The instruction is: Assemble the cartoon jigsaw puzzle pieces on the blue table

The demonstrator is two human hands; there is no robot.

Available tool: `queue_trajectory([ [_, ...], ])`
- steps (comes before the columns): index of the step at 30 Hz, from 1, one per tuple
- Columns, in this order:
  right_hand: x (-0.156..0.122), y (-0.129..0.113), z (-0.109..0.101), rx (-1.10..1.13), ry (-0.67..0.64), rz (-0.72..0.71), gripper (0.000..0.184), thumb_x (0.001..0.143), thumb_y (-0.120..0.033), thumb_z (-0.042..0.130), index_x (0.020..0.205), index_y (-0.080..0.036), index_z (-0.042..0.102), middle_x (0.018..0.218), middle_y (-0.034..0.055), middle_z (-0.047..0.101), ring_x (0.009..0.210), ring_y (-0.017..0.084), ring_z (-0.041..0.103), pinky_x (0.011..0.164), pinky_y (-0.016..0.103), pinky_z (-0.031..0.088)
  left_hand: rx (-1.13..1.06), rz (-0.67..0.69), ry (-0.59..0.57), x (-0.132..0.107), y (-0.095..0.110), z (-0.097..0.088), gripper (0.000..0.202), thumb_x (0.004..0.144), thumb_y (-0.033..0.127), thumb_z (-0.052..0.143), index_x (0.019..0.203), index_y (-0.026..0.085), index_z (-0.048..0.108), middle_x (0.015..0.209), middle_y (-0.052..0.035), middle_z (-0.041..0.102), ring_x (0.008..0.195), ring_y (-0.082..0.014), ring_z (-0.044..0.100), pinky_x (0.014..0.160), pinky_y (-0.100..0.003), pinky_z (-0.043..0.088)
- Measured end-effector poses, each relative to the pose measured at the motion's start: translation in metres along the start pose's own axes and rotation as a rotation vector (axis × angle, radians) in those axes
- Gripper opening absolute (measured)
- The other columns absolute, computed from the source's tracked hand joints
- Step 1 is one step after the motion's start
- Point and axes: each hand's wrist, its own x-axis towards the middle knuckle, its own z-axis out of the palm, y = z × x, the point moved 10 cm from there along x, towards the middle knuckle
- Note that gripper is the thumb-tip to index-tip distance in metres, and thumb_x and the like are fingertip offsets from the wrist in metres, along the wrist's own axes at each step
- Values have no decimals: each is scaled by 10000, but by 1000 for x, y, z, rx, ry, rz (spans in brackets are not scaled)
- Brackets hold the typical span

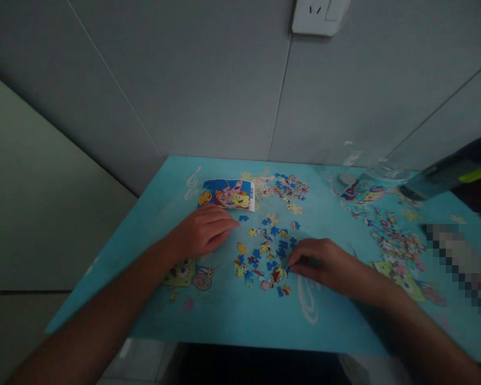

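Pinching a blue piece (287, 269) in our right hand (324, 262), we were at the right edge of the loose pieces (271, 264) mid-table. Our left hand (202, 230), fingers together, was just beside the card's (228, 193) near edge; whether it gripped anything, we couldn't tell.

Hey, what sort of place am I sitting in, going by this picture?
Probably a room in a home, perhaps a play corner, though little of it shows. A cartoon-printed blue table stands by a grey panelled wall with a power socket, and loose jigsaw pieces lie across the tabletop.
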Motion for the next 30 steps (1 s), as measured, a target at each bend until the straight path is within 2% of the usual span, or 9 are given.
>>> queue_trajectory([
  [2,3,-2,-1,17,48,-25,85,949,-242,669,979,-223,746,908,18,724,787,143,661,751,269,522,8,8,71,-3,-3,-7,287,954,139,554,1212,212,658,1032,-59,717,961,-183,660,943,-396,532],
  [5,8,-1,2,38,99,-74,84,931,-252,698,975,-201,748,877,18,712,750,134,642,724,255,512,91,42,120,-4,-8,-13,319,931,136,585,1227,236,651,1047,-46,716,961,-184,668,965,-400,525],
  [8,13,6,5,15,118,-97,74,915,-210,699,966,-193,749,855,11,710,724,128,629,703,247,498,197,63,106,2,-12,-16,291,923,165,612,1195,247,674,1048,-41,734,944,-193,685,962,-396,523],
  [12,17,13,3,-5,133,-100,96,911,-189,686,994,-186,736,816,-6,704,693,121,618,676,240,479,263,58,85,13,-9,-19,253,933,198,607,1164,245,698,1028,-43,743,924,-200,695,940,-393,531],
  [17,17,9,-1,-51,167,-149,216,897,-165,678,1099,-216,737,874,3,713,731,128,617,729,255,474,313,65,-10,15,6,1,237,952,203,582,1151,201,710,1010,-70,733,925,-209,687,955,-418,531],
  [20,17,8,0,-95,180,-182,198,900,-157,659,1065,-220,749,894,15,713,770,144,614,771,272,467,315,69,-15,15,12,12,228,968,204,549,1112,182,725,934,-67,725,871,-200,679,912,-402,550],
  [24,17,3,1,-131,195,-205,190,912,-159,638,1059,-221,742,908,20,717,804,157,614,809,281,455,308,61,-9,12,14,21,243,966,204,536,1094,210,743,923,-57,736,848,-200,686,905,-406,567],
  [30,18,2,-3,-124,227,-185,141,909,-178,661,1024,-211,736,889,15,725,775,151,621,766,259,448,301,83,-60,2,13,28,240,966,213,537,1068,218,754,907,-59,744,835,-205,702,863,-385,574],
])
